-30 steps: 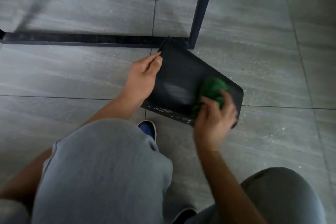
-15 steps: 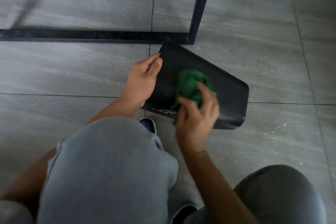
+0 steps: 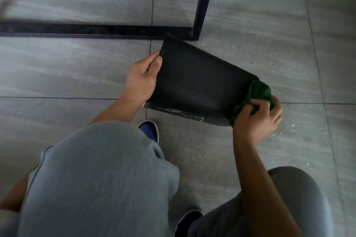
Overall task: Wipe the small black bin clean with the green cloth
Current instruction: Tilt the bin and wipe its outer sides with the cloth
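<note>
Green cloth (image 3: 257, 93) and right hand (image 3: 258, 119) now at bin's (image 3: 198, 81) right corner.

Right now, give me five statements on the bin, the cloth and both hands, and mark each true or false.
1. The left hand holds the bin by its left edge. True.
2. The cloth lies loose on the floor. False: the right hand has it bunched in its grip, against the bin's right end.
3. The bin stands upright on its base. False: it lies on its side on the floor tiles.
4. The bin's far corner is close to a dark metal frame. True.
5. Both hands grip the cloth. False: only the right does.
</note>
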`<state>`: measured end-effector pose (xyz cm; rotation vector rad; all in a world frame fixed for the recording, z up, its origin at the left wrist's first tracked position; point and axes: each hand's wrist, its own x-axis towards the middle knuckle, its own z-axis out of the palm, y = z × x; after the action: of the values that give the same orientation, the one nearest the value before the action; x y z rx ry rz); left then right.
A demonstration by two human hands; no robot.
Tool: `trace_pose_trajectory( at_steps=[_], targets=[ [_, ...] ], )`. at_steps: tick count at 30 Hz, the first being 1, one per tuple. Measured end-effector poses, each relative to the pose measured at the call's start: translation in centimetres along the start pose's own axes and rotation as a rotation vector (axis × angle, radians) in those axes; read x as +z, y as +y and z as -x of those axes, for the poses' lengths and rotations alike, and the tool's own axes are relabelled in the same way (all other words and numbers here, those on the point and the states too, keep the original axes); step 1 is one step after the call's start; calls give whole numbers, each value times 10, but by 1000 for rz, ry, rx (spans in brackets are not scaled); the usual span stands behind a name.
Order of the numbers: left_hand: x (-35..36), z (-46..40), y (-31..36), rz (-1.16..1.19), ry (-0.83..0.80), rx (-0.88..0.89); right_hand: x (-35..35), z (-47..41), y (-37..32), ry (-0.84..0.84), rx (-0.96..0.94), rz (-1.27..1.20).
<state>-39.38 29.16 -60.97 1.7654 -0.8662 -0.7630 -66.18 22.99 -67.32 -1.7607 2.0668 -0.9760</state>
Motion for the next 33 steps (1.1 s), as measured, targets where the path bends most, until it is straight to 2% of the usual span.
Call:
trace_pose_trajectory(
  at_steps=[2, 4, 7, 11, 13, 16, 25, 29, 33],
  targets=[
    [1, 1, 3, -57, 1, 48, 9, -18, -21, -31, 21, -1],
    [1, 3, 4, -83, -3, 67, 26, -32, -47, -75, -35, 32],
    [2, 7, 1, -77, -7, 60, 52, -40, -93, -142, -200, 82],
    [-2, 8, -2, -75, 17, 38, 60, 5, -150, -263, -464, -77],
    [-3, 6, -6, -79, 41, 16, 55, 38, -161, -334, -590, -193],
    [-3, 10, -11, -93, 54, -11, 46, 60, -141, -406, -705, -220],
    [-4, 6, -15, -94, 14, 0, -1, -10, 6, -145, -418, 77],
    [-1, 3, -12, -103, 22, 19, -12, -21, 11, -181, -393, 118],
    [-5, 6, -14, -93, 37, 14, -23, -28, -25, -179, -220, -71]
  ],
)
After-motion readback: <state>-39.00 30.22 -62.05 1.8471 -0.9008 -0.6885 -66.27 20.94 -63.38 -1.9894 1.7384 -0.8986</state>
